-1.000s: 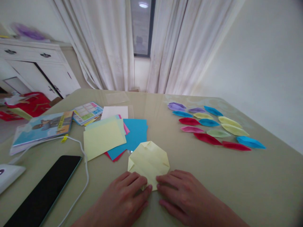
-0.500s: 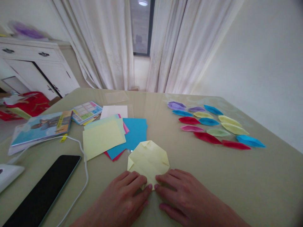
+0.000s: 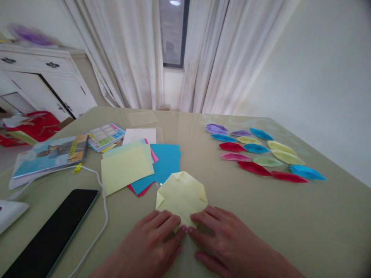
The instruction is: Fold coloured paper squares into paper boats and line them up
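Note:
A pale yellow sheet of origami paper [image 3: 182, 195] lies on the table in front of me, its corners folded in so that its outline has several sides. At its lower left edge my left hand [image 3: 155, 239] presses the paper with bent fingers. My right hand [image 3: 224, 235] grips the lower right edge in the same way. The fingertips of both hands almost meet at the near corner, and they hide part of that edge.
Loose yellow sheets [image 3: 126, 168] and blue paper [image 3: 168, 158] lie left of centre. Several folded paper boats [image 3: 255, 170] sit at the right. A black phone [image 3: 55, 235], a white cable [image 3: 106, 216] and a book [image 3: 49, 154] are on the left.
The fingertips of my right hand have shifted slightly left, closer to the left hand at the paper's near corner. The paper stays in place.

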The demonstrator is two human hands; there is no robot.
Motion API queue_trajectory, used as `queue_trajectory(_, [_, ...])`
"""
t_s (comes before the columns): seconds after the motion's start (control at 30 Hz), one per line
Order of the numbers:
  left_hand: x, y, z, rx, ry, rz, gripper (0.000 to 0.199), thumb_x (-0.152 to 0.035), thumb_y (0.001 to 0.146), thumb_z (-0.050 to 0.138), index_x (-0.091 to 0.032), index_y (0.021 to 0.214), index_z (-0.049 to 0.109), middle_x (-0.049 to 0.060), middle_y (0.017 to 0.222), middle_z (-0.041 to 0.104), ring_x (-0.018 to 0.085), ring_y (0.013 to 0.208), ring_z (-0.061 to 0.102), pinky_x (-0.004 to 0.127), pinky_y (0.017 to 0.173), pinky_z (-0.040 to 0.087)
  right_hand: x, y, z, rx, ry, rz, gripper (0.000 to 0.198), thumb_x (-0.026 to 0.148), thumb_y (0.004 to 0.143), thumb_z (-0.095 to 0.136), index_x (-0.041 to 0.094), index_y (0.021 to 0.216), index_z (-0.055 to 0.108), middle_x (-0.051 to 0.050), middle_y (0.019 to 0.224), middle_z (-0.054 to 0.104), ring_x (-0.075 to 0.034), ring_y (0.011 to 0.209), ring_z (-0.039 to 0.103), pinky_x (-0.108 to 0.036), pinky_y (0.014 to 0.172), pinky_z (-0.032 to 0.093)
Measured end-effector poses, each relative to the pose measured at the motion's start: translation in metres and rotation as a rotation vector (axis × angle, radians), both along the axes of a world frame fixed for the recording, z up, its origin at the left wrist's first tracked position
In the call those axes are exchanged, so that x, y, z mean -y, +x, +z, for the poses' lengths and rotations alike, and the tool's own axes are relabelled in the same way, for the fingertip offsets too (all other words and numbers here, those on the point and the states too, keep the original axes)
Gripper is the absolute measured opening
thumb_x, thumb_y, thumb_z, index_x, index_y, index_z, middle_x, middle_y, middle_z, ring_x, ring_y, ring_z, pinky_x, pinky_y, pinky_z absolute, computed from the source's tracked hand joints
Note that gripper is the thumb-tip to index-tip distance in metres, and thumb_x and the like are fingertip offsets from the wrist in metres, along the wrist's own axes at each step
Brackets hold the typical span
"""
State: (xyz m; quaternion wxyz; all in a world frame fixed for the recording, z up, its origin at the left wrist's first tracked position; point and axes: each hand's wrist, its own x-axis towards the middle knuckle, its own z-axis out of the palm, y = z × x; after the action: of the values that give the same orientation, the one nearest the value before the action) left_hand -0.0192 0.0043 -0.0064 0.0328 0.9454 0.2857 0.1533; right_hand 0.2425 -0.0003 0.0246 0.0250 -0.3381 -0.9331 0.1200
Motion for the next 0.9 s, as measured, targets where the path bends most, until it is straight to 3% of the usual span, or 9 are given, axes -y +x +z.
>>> queue_trajectory(0.4, [0.002,0.0,0.003,0.0,-0.015,0.002,0.021,-0.026,0.103,0.068,-0.023,0.124,0.067,0.002,0.105,0.071,0.021,0.096,0.066,0.034,0.091,0.055,0.006,-0.006,-0.005,-0.069,0.131,-0.056,0.02,0.035,0.101,0.071,0.022,0.116,0.072,-0.005,0.121,0.076,-0.024,0.104,0.07,-0.036,0.095,0.055])
queue_trajectory(0.53, [0.008,0.001,0.0,-0.086,-0.017,0.005,0.025,-0.023,0.098,0.075,-0.021,0.122,0.068,0.002,0.111,0.071,0.024,0.102,0.066,0.037,0.092,0.055,0.004,-0.011,-0.011,-0.115,0.191,-0.038,0.011,0.03,0.104,0.066,0.02,0.101,0.07,-0.004,0.102,0.075,-0.022,0.095,0.068,-0.035,0.088,0.053])
queue_trajectory(0.63, [0.009,0.001,-0.005,-0.08,0.028,-0.019,0.019,-0.021,0.098,0.074,-0.02,0.116,0.07,0.004,0.111,0.071,0.024,0.102,0.066,0.036,0.089,0.056,0.003,-0.014,-0.014,-0.117,0.216,0.024,0.014,0.029,0.106,0.063,0.02,0.096,0.068,-0.003,0.09,0.071,-0.021,0.084,0.064,-0.034,0.077,0.05])
queue_trajectory(0.9, [0.007,0.0,0.0,-0.076,0.012,-0.008,0.013,-0.02,0.1,0.068,-0.02,0.113,0.07,0.004,0.111,0.072,0.023,0.101,0.066,0.034,0.086,0.057,0.006,-0.014,-0.011,-0.137,0.07,-0.058,0.011,0.03,0.104,0.065,0.022,0.101,0.07,-0.003,0.098,0.073,-0.021,0.093,0.066,-0.033,0.087,0.05])
